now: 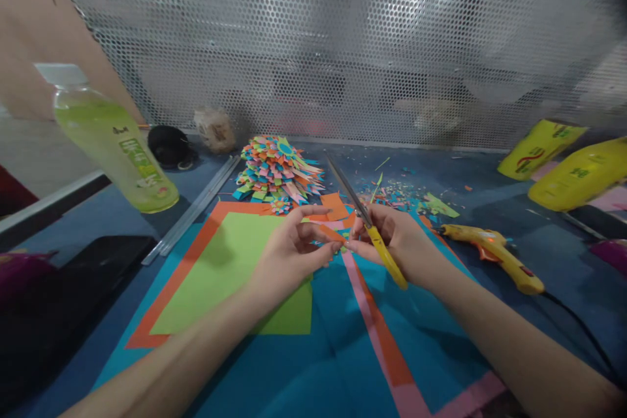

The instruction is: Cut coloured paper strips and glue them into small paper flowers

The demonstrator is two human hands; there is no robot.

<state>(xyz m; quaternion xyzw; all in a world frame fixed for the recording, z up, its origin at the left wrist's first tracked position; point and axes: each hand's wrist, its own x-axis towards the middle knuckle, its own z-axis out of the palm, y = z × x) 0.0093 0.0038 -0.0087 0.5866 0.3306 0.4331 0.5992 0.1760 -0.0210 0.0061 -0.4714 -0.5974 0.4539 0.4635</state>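
Between thumb and fingers, my left hand point(298, 248) pinches a small orange paper strip point(332, 234). My right hand point(392, 241) holds scissors point(385, 255) with yellow handles, their blades pointing up and away; its thumb and a finger also meet at the strip's right end. Under my hands lie a green sheet point(220, 268), an orange sheet point(147, 323) and a blue sheet point(264, 379). Long pink and orange strips point(377, 326) run toward me. Beyond my hands sits a pile of multicoloured fringed paper pieces point(279, 170).
Left: a bottle of green drink point(112, 144), clear sticks point(196, 209) and a black flat object point(93, 294). Right: a yellow glue gun point(494, 251) with a cord, paper scraps point(401, 192) and yellow containers point(582, 173). A perforated metal panel point(313, 32) stands behind.
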